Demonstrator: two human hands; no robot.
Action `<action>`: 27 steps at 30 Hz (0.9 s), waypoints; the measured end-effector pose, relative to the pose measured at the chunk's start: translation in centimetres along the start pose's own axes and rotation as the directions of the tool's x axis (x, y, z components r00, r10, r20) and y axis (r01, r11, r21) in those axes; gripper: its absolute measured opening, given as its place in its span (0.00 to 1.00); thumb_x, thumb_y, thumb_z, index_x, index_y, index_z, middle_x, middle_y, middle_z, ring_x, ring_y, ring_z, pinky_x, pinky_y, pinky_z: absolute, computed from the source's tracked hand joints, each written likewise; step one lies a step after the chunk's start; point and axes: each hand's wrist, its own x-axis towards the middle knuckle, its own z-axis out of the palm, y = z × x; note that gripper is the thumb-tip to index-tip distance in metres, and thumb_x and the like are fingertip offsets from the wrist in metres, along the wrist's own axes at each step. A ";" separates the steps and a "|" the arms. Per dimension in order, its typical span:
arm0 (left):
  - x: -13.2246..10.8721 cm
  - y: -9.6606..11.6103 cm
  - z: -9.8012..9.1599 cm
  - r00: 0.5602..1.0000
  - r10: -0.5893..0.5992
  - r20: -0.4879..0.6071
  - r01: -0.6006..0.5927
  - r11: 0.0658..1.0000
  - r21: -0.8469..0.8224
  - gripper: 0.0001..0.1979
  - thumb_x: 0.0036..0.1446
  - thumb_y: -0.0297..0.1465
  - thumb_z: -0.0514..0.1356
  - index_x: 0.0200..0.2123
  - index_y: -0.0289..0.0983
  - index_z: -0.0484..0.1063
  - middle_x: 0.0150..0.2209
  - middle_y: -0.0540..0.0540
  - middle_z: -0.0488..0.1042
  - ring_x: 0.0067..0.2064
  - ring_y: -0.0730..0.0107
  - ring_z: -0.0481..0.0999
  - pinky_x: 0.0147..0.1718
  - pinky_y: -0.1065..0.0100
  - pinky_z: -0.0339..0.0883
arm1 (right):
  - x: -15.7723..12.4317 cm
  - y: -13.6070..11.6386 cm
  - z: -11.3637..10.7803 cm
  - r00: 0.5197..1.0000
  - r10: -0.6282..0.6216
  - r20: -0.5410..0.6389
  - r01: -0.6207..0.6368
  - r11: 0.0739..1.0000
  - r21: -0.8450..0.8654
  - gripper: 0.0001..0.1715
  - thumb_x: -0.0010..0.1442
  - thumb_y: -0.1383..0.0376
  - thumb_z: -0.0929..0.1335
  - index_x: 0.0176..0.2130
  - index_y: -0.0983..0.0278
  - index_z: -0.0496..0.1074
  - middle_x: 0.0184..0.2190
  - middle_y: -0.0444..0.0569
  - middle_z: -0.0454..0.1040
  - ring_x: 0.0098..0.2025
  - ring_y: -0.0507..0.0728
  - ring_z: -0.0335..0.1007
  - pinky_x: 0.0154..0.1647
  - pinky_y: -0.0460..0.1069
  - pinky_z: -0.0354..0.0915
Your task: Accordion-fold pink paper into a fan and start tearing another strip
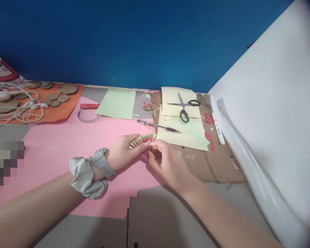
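Observation:
A small pleated paper fan (144, 139) in pink, yellow and green is spread between my two hands, above the pink paper sheet (57, 148). My left hand (126, 150) grips its left side, with the thumb laid across the folds. At the right edge of the folds, my right hand (164, 158) pinches the paper with thumb and fingers; its fingertips partly hide the fan's lower end. A grey watch (103, 162) and a pale scrunchie (86, 177) are on my left wrist. Just beyond the fan lies a black pen (158, 126).
Black-handled scissors (184, 105) rest open on pale yellow paper (170, 93). Green paper (117, 103) lies behind my hands. Cardboard (212, 168) with red scraps and a white marker (218, 129) is at right. Orange paper (62, 115) holds cardboard pieces and white earphones (31, 106).

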 end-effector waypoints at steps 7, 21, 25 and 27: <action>-0.1 0.1 0.1 1.000 -0.021 -0.014 0.020 0.998 -0.062 0.21 0.58 0.47 0.51 0.27 0.35 0.64 0.24 0.53 0.65 0.26 0.75 0.62 0.25 0.71 0.55 | 0.2 -0.3 -0.1 1.000 0.000 0.027 0.000 1.000 0.022 0.10 0.57 0.73 0.62 0.40 0.61 0.61 0.25 0.41 0.69 0.25 0.50 0.66 0.26 0.44 0.61; -0.1 0.0 0.1 1.000 0.005 -0.007 -0.005 0.999 -0.045 0.19 0.58 0.45 0.53 0.28 0.34 0.67 0.25 0.52 0.67 0.27 0.74 0.64 0.26 0.70 0.57 | 0.3 -0.5 -0.4 0.997 0.012 0.078 -0.019 0.996 0.089 0.10 0.59 0.73 0.62 0.40 0.60 0.61 0.25 0.41 0.68 0.27 0.51 0.66 0.29 0.46 0.62; 0.0 0.0 -0.1 0.999 -0.014 -0.046 0.004 0.978 -0.210 0.18 0.57 0.45 0.55 0.27 0.34 0.66 0.23 0.53 0.66 0.25 0.76 0.63 0.24 0.72 0.57 | 0.1 -0.2 -0.8 1.000 0.002 0.031 -0.007 0.983 0.182 0.10 0.61 0.70 0.61 0.43 0.60 0.57 0.31 0.44 0.68 0.32 0.51 0.68 0.33 0.47 0.64; 0.0 0.1 -0.2 0.996 -0.041 -0.084 0.011 0.944 -0.329 0.17 0.57 0.44 0.56 0.27 0.35 0.66 0.22 0.53 0.66 0.24 0.77 0.64 0.23 0.73 0.58 | 0.0 0.0 -1.0 1.000 0.019 -0.014 -0.016 0.982 0.190 0.10 0.61 0.68 0.61 0.44 0.60 0.56 0.33 0.46 0.67 0.33 0.51 0.68 0.33 0.47 0.64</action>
